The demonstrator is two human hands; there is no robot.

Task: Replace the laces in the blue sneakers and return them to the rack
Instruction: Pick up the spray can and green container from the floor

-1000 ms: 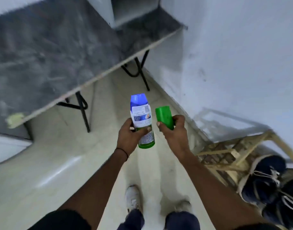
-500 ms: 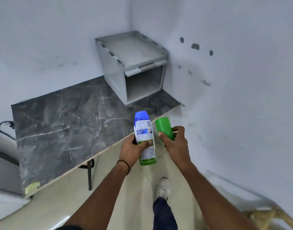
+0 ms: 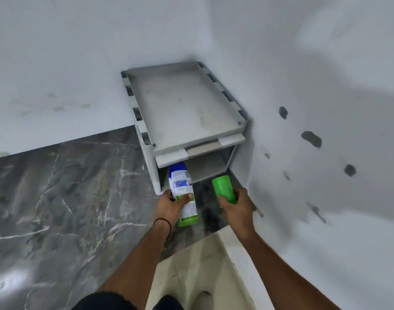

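A grey plastic two-tier shelf unit (image 3: 185,113) stands in the far right corner of a dark veined marble countertop (image 3: 57,198), against scuffed white walls (image 3: 325,86), with pale floor tiles (image 3: 191,267) below.

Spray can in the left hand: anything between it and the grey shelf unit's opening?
Nothing visible. The blue-topped green spray can in the left hand faces the lower opening of the grey plastic shelf unit; the right hand holds the green cap aside.

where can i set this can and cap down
Bare: the marble counter left of the grey shelf unit, and the unit's top tray. Crowded: the strip before its lower opening, where the left hand holds the spray can, the right hand the green cap.
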